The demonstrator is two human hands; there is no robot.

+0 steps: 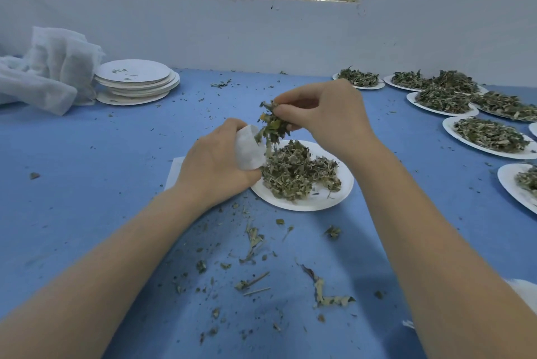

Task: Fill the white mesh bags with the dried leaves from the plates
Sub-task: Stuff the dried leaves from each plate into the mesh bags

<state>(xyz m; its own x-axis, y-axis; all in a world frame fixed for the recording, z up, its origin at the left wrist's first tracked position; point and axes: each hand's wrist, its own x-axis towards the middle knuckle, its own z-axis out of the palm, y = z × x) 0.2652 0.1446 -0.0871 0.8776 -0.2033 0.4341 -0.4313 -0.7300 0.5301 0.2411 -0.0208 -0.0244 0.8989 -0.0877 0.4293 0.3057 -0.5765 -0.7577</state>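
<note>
Stuffing a pinch of leaves into the bag

The left hand (212,159) grips a small white mesh bag (248,149) beside the round white paper plate (334,199); the right hand (322,114) pinches crumbly dried green leaves (271,124) at its mouth, needing a downward push next

No readable text, label, brand or number anywhere I look. Top plate of empty stack (133,71) at my far left bears faint greenish marks, too small to read, maybe only leaf bits.
</note>
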